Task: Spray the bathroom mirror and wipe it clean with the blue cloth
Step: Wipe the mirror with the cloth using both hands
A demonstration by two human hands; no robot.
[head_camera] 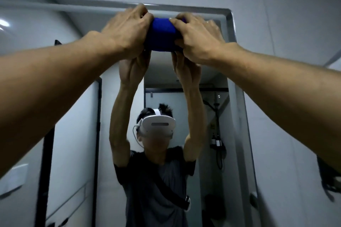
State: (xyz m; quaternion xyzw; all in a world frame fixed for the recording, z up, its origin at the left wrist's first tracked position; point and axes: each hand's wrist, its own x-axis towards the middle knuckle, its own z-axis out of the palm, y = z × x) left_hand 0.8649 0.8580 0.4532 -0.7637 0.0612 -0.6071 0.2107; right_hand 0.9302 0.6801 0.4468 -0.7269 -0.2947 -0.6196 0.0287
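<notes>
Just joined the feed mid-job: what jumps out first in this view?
Both hands, left hand and right hand, press a bunched blue cloth against the top edge of the mirror, high and centre. Below it, the mirror shows the person's reflection with arms raised, a shower behind. No spray bottle is in view.

Dim, bluish-grey cast. Bright glare patch at 9 o'clock. Motion blur throughout, worst toward edges. Wide-angle bowing at 12 and 3 o'clock.
</notes>
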